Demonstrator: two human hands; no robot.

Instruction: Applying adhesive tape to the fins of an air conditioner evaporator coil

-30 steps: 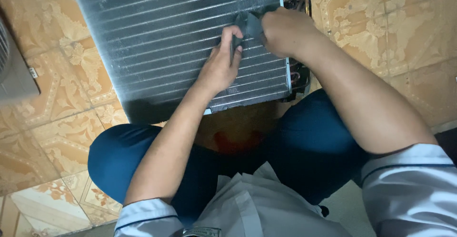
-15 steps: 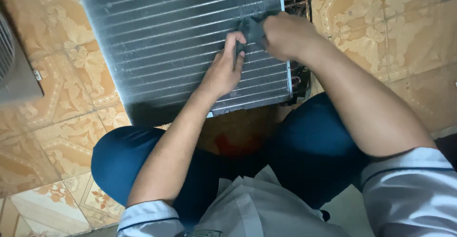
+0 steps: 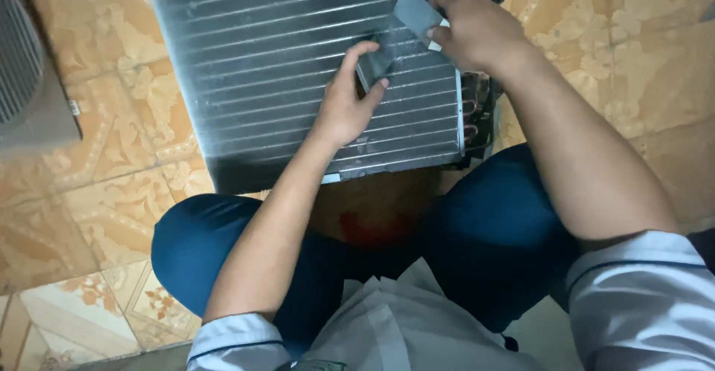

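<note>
Both hands, the left hand (image 3: 346, 106) and right hand (image 3: 469, 28), now pinch the grey strip (image 3: 402, 32) stretched taut and lifted across the finned coil (image 3: 298, 65), where earlier it sat bunched.

Patterned tan floor tiles (image 3: 611, 65) all around. Grey slatted fan housing (image 3: 30, 95) at left edge on the floor. Blue trousers (image 3: 491, 244), white shirt (image 3: 387, 326) with dark-trimmed sleeves, bottom of view.
</note>
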